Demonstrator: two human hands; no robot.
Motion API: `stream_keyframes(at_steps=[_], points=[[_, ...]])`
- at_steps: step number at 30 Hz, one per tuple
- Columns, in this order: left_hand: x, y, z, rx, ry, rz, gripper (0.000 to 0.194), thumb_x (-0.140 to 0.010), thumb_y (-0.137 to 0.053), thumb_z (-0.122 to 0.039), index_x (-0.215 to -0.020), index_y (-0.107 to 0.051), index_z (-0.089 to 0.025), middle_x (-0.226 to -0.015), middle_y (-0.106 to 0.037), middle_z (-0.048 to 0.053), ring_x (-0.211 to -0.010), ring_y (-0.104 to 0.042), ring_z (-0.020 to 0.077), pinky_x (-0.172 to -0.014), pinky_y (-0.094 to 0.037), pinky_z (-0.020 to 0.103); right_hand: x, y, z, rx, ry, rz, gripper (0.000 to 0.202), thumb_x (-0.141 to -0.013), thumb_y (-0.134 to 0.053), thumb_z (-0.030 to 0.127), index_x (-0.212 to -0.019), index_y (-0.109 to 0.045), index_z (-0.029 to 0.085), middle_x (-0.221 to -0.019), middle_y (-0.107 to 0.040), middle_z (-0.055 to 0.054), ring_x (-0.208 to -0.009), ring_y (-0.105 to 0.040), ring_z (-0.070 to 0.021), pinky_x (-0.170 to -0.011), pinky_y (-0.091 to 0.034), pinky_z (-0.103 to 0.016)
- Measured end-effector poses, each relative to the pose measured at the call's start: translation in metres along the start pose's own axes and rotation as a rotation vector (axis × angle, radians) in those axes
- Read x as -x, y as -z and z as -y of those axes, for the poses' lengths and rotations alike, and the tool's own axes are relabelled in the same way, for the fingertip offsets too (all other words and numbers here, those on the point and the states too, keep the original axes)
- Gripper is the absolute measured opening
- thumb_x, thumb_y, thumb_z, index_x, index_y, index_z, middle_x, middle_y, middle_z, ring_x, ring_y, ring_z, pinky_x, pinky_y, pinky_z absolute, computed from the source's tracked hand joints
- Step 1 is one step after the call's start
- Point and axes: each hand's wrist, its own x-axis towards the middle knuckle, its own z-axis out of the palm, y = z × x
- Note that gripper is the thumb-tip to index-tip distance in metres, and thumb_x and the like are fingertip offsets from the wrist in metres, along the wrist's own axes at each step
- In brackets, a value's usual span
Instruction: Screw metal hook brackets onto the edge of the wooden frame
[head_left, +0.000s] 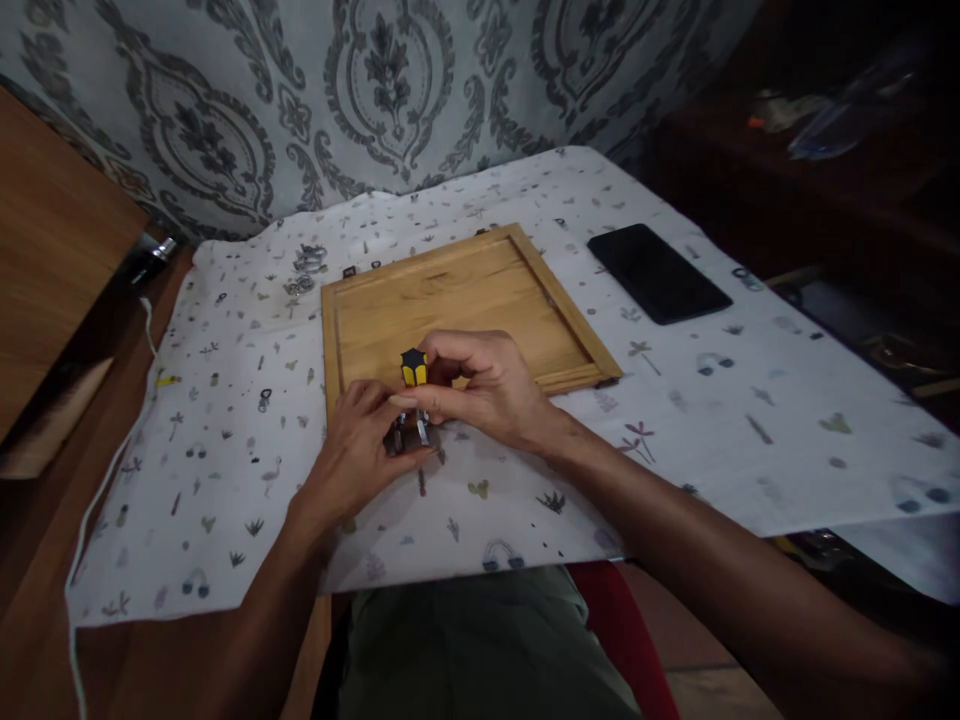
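My right hand (484, 385) is closed on a short screwdriver (414, 370) with a yellow and black handle, which stands nearly upright. Below the handle, my left hand (367, 430) pinches a small shiny metal piece (421, 430); its exact kind is partly hidden by my fingers. The two hands are close together, with the right thumb near the left fingertips. Just beyond them a wooden panel with a raised frame (435, 310) lies flat on the patterned cloth (480, 540).
A black phone or tablet (658, 272) lies right of the panel. Several small metal parts (309, 260) are piled at the back left. A white cable (97, 500) runs along the left edge, near a small yellow item (166, 380). A patterned curtain (390, 90) hangs behind.
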Motion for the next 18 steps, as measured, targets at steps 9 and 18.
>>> stream_keyframes(at_steps=[9,18], points=[[0.000,0.002,-0.001,0.004,-0.028,-0.014,0.040,-0.094,-0.072,-0.058,-0.118,-0.071,-0.026,-0.102,-0.066,0.006,-0.102,-0.057,0.0302,-0.091,-0.052,0.050,0.001,-0.002,-0.001,-0.018,0.023,-0.020,0.048,-0.087,-0.080,0.056,-0.070,-0.055,0.020,-0.062,-0.051,0.006,-0.056,-0.048,-0.0084,-0.050,-0.036,-0.024],[-0.002,0.005,-0.002,0.000,-0.032,0.015,0.040,-0.090,-0.078,-0.056,-0.111,-0.071,-0.022,-0.106,-0.067,0.006,-0.106,-0.057,0.0290,-0.094,-0.050,0.048,0.000,-0.002,0.006,-0.103,0.041,-0.347,0.044,-0.086,-0.082,0.052,-0.072,-0.053,0.023,-0.065,-0.052,0.006,-0.048,-0.052,-0.0080,-0.044,-0.043,-0.025]])
